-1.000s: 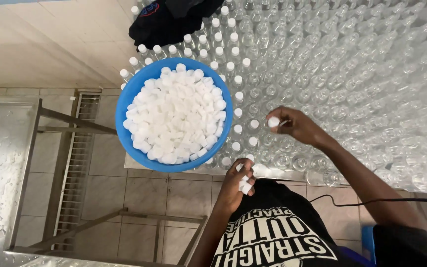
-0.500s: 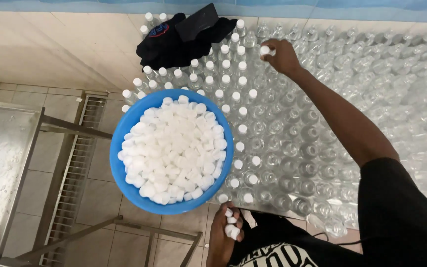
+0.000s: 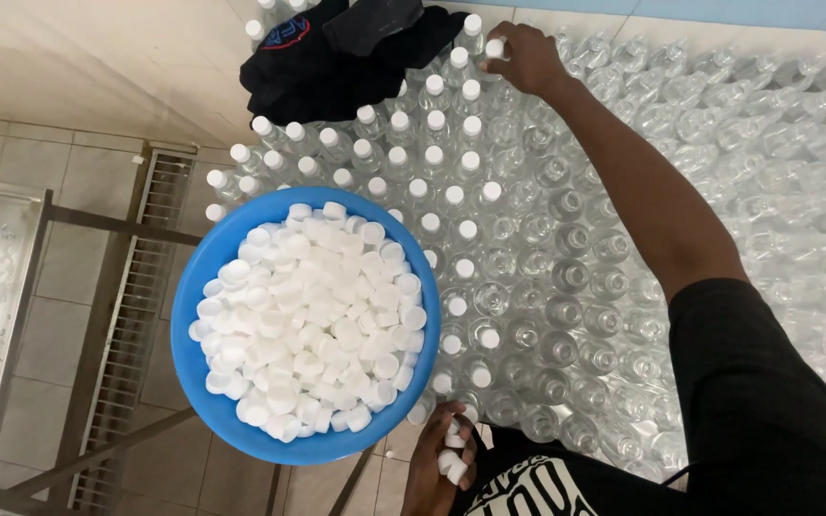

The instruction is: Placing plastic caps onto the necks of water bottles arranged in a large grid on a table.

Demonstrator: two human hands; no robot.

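Observation:
My right hand reaches to the far side of a field of clear plastic bottles and pinches a white cap on top of a bottle there. My left hand stays low by my body, closed on a few white caps. A blue bowl heaped with white caps rests on the bottles just left of that hand. Bottles beside the bowl wear caps; those further right stand uncapped.
A black cloth lies across the bottles at the far edge. A metal frame and a floor drain grate sit on the tiled floor to the left.
My right hand has travelled from the near bottles up to the far row, carrying a cap. The view has tilted with it. My left hand has kept its caps.

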